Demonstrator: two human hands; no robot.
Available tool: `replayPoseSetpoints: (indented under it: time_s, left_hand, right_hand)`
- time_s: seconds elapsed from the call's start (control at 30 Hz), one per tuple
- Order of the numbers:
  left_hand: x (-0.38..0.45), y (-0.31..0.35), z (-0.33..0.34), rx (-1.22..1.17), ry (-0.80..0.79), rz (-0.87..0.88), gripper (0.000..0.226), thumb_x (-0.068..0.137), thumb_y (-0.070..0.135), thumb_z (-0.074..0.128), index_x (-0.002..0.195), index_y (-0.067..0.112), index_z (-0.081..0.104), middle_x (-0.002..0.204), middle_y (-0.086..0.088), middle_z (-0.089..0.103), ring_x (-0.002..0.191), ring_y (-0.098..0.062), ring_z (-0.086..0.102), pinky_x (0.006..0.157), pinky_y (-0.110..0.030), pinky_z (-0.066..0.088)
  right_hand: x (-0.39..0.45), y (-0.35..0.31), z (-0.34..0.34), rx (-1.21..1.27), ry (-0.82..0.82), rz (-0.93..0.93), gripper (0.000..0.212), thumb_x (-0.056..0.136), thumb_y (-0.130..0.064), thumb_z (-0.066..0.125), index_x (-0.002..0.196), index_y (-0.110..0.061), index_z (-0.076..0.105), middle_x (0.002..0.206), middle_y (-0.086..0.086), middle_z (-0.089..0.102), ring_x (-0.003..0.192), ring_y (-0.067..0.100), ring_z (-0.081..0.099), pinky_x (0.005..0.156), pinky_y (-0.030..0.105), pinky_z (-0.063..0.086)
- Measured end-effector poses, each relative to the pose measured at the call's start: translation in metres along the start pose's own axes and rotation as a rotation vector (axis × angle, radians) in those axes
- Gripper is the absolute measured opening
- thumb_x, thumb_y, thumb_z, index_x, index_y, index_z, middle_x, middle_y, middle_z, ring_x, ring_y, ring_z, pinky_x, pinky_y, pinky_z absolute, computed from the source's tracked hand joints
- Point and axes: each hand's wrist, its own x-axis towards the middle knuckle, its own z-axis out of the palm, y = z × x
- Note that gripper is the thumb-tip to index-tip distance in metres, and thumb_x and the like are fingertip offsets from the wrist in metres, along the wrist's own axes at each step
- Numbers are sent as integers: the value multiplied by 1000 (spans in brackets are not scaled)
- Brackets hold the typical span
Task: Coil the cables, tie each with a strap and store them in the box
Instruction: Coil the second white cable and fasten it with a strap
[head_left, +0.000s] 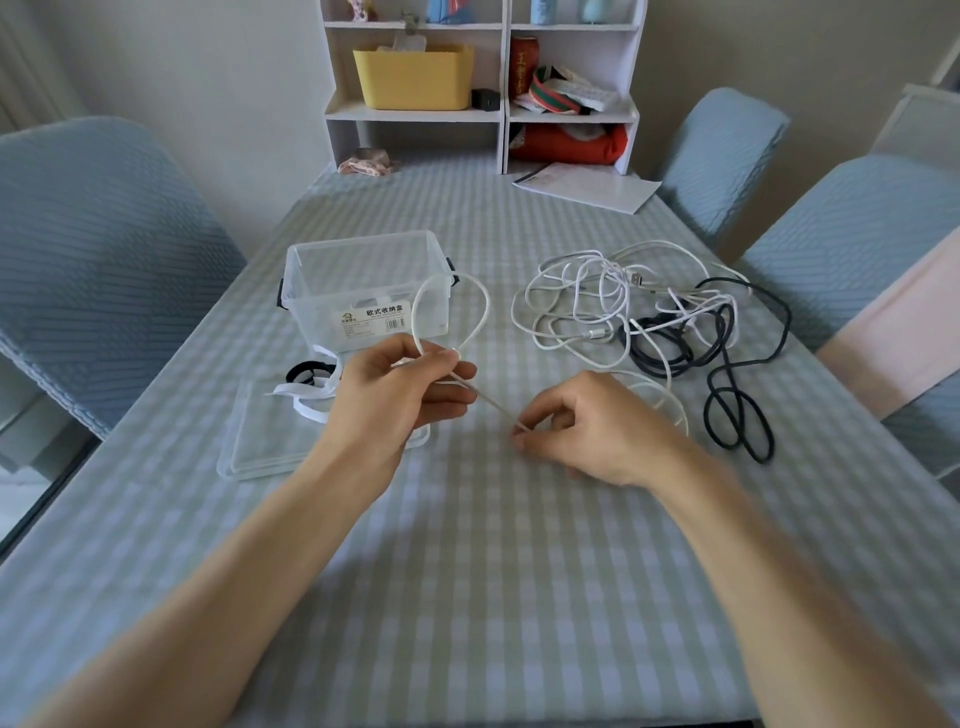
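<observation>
1. White cable (485, 312) is held between both hands above the tabletop (467, 571); one loop of it rises in front of the clear box (363, 291), and a straight stretch runs from one hand to the other.
2. The loop is pinched at its crossing by the left hand (405, 395), with thumb and fingers curled round the cable.
3. The straight stretch is pinched at its lower end by the right hand (587, 426), whose fingertips are closed on it; the rest of the cable is seen curving away behind that hand onto the tabletop.
4. The clear box is set open on the tabletop to the left of centre, with a printed label on its near wall. What lies inside cannot be made out.
5. A clear lid (270, 447) is laid flat just in front of the box, partly hidden by the left forearm.
6. Black and white straps (306, 384) are heaped between box and lid, partly on the lid.
7. A tangle of white cables (582, 306) and a black cable (737, 410) is spread on the right of the tabletop, well apart from the box.
8. A white shelf unit (498, 114) is placed at the far end of the tabletop, with a yellow basket (413, 78) on it.
</observation>
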Motion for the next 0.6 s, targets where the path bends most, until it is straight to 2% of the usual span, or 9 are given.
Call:
replayPoseSetpoints:
  time_s: [0.1, 0.2, 0.23, 0.3, 0.37, 0.43, 0.53, 0.6]
  left_hand:
    - [0, 0, -2, -10, 25, 6, 10, 91, 0, 61, 89, 9, 65, 79, -11, 72, 66, -22, 70, 58, -25, 55]
    - [2, -1, -4, 52, 51, -14, 15, 91, -2, 59, 93, 8, 70, 76, -10, 71, 66, -21, 70, 60, -26, 57]
    - [3, -1, -4, 91, 55, -20, 16, 91, -2, 59, 93, 8, 72, 76, -10, 71, 64, -20, 69, 59, -25, 57]
    - [3, -3, -4, 181, 55, -22, 17, 89, -1, 60, 89, 8, 74, 73, -10, 69, 61, -18, 66, 59, -26, 56]
    - [1, -3, -3, 249, 38, -8, 15, 88, 0, 62, 85, 8, 75, 69, -8, 68, 59, -19, 64, 58, -27, 55]
    - [-2, -3, -1, 285, 1, 16, 12, 88, 2, 65, 83, 7, 74, 65, -6, 67, 58, -19, 64, 57, -27, 55]
    - [-4, -3, 1, 286, -53, 49, 8, 88, 7, 69, 83, 6, 75, 67, -7, 68, 60, -19, 66, 59, -28, 56]
    - [-6, -4, 2, 263, -76, 65, 7, 90, 10, 69, 88, 6, 75, 71, -8, 69, 63, -20, 67, 60, -28, 56]
  right_hand:
    - [0, 3, -1, 87, 91, 62, 13, 94, -27, 64, 83, -22, 69, 56, -3, 69, 40, 10, 58, 44, 22, 43]
    - [0, 4, -3, 344, 309, 79, 13, 95, -17, 64, 83, -17, 69, 69, 0, 74, 52, 18, 69, 43, 21, 45]
    - [1, 3, -4, 407, 370, 65, 10, 94, -17, 64, 87, -18, 71, 74, -1, 75, 59, 17, 71, 46, 23, 49]
    - [2, 2, -3, 516, 449, 36, 7, 93, -22, 65, 94, -23, 72, 81, -3, 76, 73, 16, 74, 60, 35, 59]
    - [3, 1, -1, 560, 537, 17, 7, 94, -28, 66, 92, -27, 73, 81, -4, 75, 77, 18, 73, 70, 44, 60]
    - [4, 0, 1, 577, 622, 20, 8, 93, -25, 66, 91, -22, 73, 78, -2, 75, 75, 17, 73, 72, 48, 59]
    - [4, 0, 3, 618, 644, 57, 9, 91, -10, 66, 89, -16, 71, 76, -1, 75, 71, 13, 73, 70, 45, 59]
    - [3, -2, 4, 629, 608, 45, 12, 90, -6, 66, 97, -15, 66, 77, -3, 76, 71, 12, 73, 63, 38, 57]
